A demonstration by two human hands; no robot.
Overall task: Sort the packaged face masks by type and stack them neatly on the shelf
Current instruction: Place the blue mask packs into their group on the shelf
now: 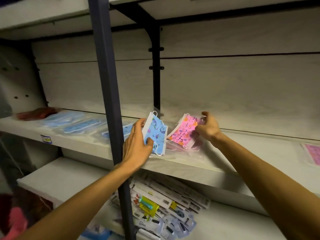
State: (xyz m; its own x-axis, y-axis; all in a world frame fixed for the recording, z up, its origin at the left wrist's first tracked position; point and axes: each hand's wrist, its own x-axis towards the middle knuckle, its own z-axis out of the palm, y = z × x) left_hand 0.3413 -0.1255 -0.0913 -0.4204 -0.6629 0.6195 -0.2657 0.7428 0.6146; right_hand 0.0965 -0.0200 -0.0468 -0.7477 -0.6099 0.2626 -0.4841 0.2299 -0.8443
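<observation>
Blue printed mask pack stood tilted on the pale shelf, gripped by the left hand, thumb across its front, pink printed mask pack at its three o'clock, pinched at its upper corner by the right hand, plain blue packs lying flat at nine o'clock

A: Which items are only partly seen?
B: The pink mask pack is cut by the right edge; the dark upright post hides part of a blue mask pack.
A: And blurred?
B: The red packet and the print on the lower-shelf cards.
</observation>
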